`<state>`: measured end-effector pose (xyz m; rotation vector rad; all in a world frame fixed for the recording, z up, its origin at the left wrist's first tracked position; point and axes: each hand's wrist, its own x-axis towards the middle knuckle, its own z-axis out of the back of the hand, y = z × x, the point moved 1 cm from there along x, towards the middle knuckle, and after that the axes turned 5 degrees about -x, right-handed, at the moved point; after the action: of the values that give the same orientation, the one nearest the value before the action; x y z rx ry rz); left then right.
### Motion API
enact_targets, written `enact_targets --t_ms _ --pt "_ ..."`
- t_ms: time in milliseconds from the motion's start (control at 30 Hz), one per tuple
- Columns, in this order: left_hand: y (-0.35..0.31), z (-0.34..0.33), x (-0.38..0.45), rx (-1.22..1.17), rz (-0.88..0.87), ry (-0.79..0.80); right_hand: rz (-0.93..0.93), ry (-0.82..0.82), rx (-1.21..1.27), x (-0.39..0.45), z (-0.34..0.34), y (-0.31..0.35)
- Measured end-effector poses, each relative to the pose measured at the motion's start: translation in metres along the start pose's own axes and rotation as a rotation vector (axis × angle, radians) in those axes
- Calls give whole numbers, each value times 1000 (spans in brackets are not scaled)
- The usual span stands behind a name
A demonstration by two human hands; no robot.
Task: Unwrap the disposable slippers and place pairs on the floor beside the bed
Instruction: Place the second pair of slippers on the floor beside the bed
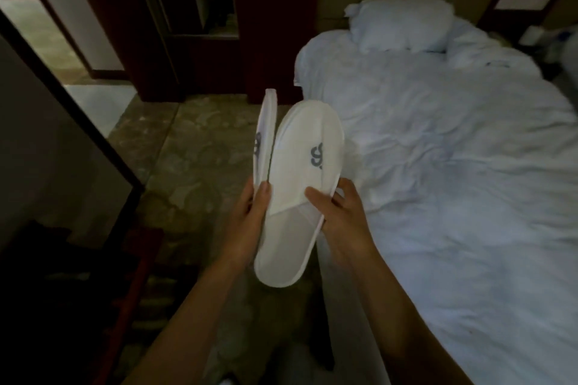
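Note:
I hold two white disposable slippers with a grey logo in front of me, above the floor beside the bed (453, 166). One slipper (297, 184) faces me flat, toe pointing away; my right hand (337, 216) grips its right edge with the thumb on the upper. The other slipper (264, 134) stands edge-on to its left, pinched by my left hand (250, 219). The two slippers touch near my left thumb and spread apart at the toes. No wrapper shows on them.
Patterned carpet floor (194, 166) runs along the bed's left side. A dark-framed panel (78, 122) leans at the left. A dark wooden wardrobe (187, 25) stands at the back. A white pillow (403, 25) lies at the bed's head. Dark objects (62, 291) sit at the lower left.

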<state>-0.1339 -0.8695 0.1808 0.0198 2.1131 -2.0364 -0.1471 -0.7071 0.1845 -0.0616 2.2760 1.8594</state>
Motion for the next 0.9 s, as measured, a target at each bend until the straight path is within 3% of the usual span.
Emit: enact_targets --t_ms 233,533,900 --pt "-3 10 57 28 -13 273 49 -245 116 -4 -23 -9" --pt "22 -63 105 197 -131 521 83 -687 256 3 12 -22" --pt "30 -135 163 212 -30 859 146 -1003 329 29 38 -33"
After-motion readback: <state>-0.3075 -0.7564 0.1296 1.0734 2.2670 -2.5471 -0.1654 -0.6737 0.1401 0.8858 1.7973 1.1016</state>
